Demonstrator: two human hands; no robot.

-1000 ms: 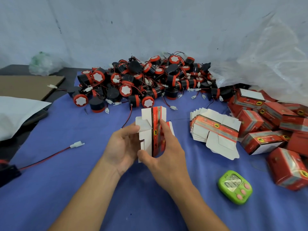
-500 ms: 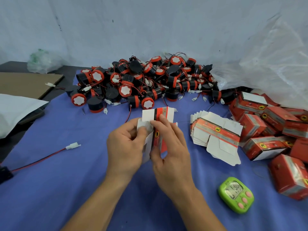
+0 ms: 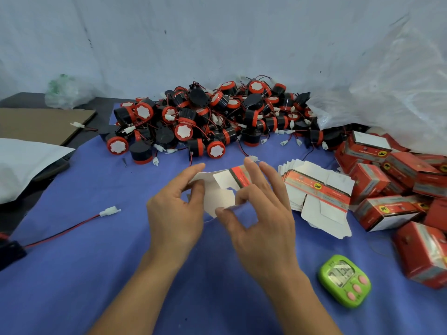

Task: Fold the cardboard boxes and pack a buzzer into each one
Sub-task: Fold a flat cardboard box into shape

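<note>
One box blank (image 3: 223, 178), left hand (image 3: 174, 213), right hand (image 3: 262, 221) pinching edges, blue cloth (image 3: 96, 262) below

- A blue cloth (image 3: 72, 274) covers most of the surface.
- A lime-green digital timer (image 3: 344, 280) with pink buttons lies face up on the cloth, near right.
- A large crumpled clear plastic bag (image 3: 387, 93) is heaped at the far right against the wall (image 3: 193, 39), which is pale grey with dark specks.
- A flat brown board (image 3: 41, 124) lies at the far left, off the cloth.
- A white sheet (image 3: 21, 165) lies at the left edge, nearer than the board.
- A small greenish crumpled bag (image 3: 65, 94) sits behind the board.
</note>
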